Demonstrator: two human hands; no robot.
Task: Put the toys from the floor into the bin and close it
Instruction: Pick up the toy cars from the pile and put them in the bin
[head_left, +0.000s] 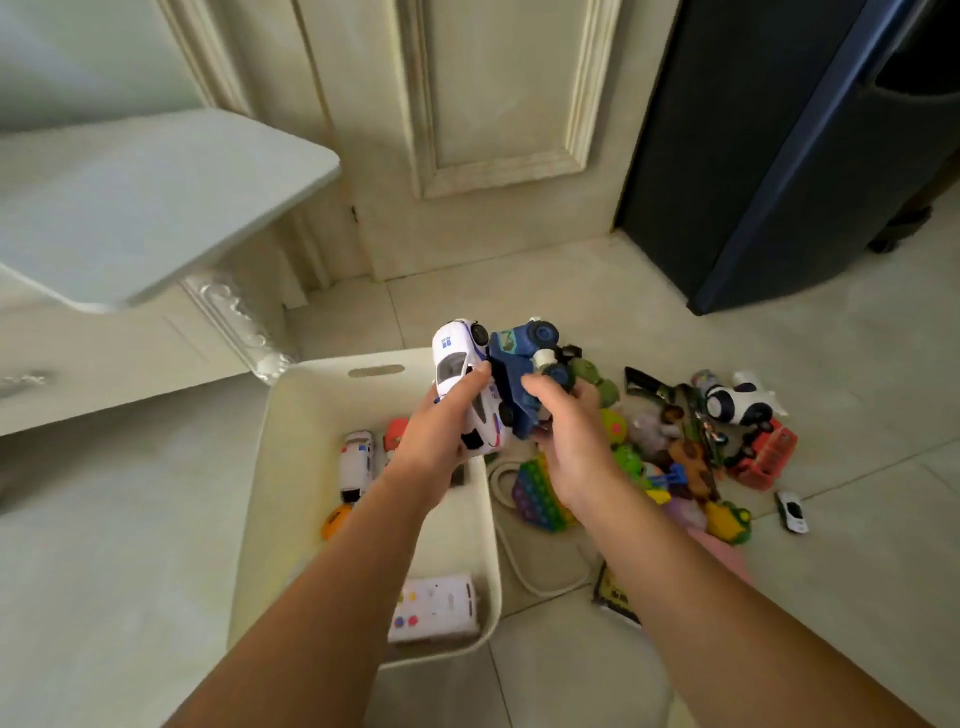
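My left hand grips a white police car, held above the right rim of the open cream bin. Beside it, my right hand holds a blue truck with big wheels; the two toys touch. Inside the bin lie a white ambulance, an orange toy, a red toy and a white button box. To the right of the bin, a pile of toys covers the floor: a rainbow pop-it, a panda plane, a red bus.
A pale lid or board sticks out at the upper left above the bin. A cream door stands behind, a dark blue cabinet at the right. A white cable loops on the tiles by the bin. A small white car lies apart.
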